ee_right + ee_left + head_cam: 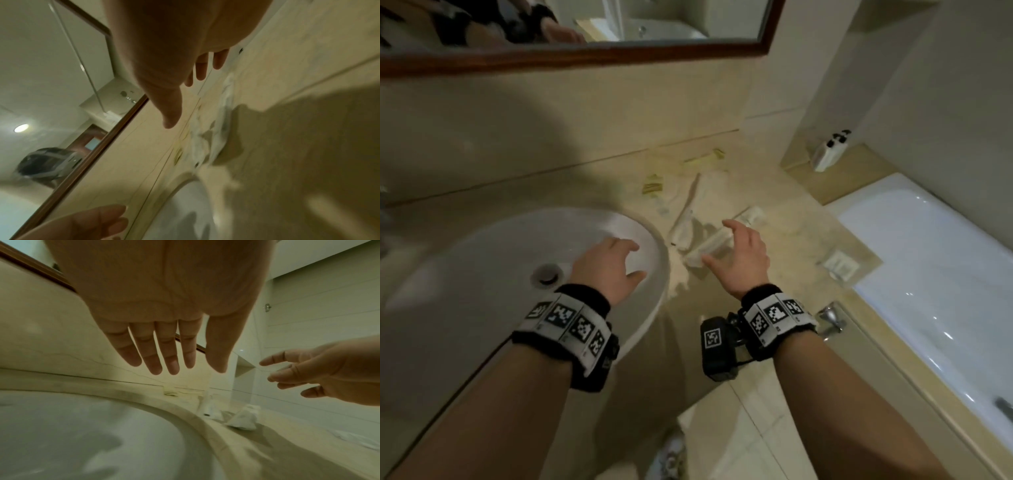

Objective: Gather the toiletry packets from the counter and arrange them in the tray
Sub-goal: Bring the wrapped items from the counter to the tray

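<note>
hands (671, 263) spread empty over packets (709, 245), no legible txt

1. Surface (784, 212): I read it as beige polished stone, veined, mild sheen.
2. Sink (493, 260): glossy white ceramic; drain (546, 274) looks like shiny metal.
3. Packets (709, 245): white, crinkled wrap; plastic or paper, I can't tell.
4. Mirror frame (585, 56): dark, smooth wood.
5. Bathtub (928, 260): glossy white enamel look.
</note>
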The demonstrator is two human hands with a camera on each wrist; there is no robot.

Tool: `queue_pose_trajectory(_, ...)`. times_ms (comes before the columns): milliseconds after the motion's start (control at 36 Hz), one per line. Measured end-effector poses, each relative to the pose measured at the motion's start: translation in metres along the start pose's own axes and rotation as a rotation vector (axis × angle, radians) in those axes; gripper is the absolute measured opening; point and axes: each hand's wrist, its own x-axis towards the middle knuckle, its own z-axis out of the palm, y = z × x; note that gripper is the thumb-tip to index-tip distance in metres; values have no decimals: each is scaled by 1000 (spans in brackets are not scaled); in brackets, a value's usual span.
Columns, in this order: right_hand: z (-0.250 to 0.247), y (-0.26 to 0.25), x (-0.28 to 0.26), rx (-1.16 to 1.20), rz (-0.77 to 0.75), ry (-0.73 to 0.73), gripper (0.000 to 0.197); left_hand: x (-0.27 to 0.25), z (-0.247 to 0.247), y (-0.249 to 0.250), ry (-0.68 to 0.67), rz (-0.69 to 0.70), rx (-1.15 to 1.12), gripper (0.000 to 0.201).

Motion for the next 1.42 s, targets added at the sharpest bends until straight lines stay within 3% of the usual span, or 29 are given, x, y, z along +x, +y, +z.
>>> queue_pose_trajectory(250,-49,100,41,-57,282,36,68,61,42,103,-97,124,71,49)
queue_pose_trajectory(472,-80,171,73,-114,593,-75,70,96,68,180,-224,223,79,50)
queue_pose_trajectory(611,-92,191,80,-180,633,-168,71,107,77,199,-238,256,115,49)
queue_pose_trajectory(889,-97,202,80,-302,673,-137,79,93,88,196,-239,220,53,45)
queue_pose_trajectory(972,-102,203,78,-270,644,-198,66,87,87,191,-238,196,21,43)
queue_pose_trajectory(1083,-106,196,74,-43,522,-187,18,79,85,184,-238,163,-77,44)
queue_pose_trajectory(1250,-104,152,58,363,325,-29,28,67,75,170,-211,133,-222,54)
queue_pose_trajectory(1305,-102,133,52,510,263,-39,19,60,67,163,-191,125,-291,57)
queue_pose_trajectory(1417,-94,96,41,626,139,-124,26,45,46,146,-120,112,-443,48)
